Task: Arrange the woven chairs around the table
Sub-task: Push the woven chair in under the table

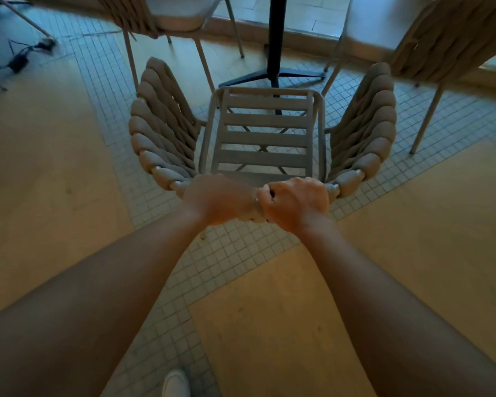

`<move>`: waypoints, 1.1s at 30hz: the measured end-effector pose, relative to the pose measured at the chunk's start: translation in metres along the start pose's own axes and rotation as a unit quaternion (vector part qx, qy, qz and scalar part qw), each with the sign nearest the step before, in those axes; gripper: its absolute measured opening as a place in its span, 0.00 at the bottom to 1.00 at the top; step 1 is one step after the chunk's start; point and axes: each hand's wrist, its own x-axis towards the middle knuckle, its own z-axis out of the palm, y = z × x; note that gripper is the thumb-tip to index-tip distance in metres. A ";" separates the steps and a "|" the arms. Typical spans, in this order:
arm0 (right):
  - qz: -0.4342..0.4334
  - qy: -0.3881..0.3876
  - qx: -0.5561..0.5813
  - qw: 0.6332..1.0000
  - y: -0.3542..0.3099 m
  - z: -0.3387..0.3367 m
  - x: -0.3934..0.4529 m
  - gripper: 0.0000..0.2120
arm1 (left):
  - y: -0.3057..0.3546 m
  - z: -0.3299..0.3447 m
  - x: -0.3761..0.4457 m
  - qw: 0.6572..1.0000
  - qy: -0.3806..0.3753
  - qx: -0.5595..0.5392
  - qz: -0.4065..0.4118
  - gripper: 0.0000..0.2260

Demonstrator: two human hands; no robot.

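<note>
Both the left hand [218,200] and right hand [297,203] clamp side by side on the top back rail of the beige woven-rope armchair [262,138]. Its slatted seat extends straight ahead toward the black pedestal table base [275,73].

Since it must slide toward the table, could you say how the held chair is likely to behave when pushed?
The chair probably stays stiff: its slatted seat and frame look rigid. Likely light, with thin legs. Both hands grip the back's top, so a high push might tip it, or legs may catch tile joints.

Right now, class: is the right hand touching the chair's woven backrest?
Touching. Head view shows the right hand curled tightly over the woven chair backrest's top.
</note>
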 end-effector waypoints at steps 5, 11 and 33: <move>-0.006 -0.013 0.001 1.000 0.009 0.005 0.032 0.27 | -0.012 0.000 0.026 1.000 -0.002 -0.016 0.006 0.25; -0.008 -0.020 0.004 1.000 0.016 0.013 0.072 0.28 | -0.033 -0.002 0.059 0.999 -0.002 -0.007 0.032 0.26; 0.101 -0.015 0.024 0.994 -0.029 0.031 0.227 0.26 | -0.166 -0.006 0.193 0.990 0.020 -0.033 0.135 0.25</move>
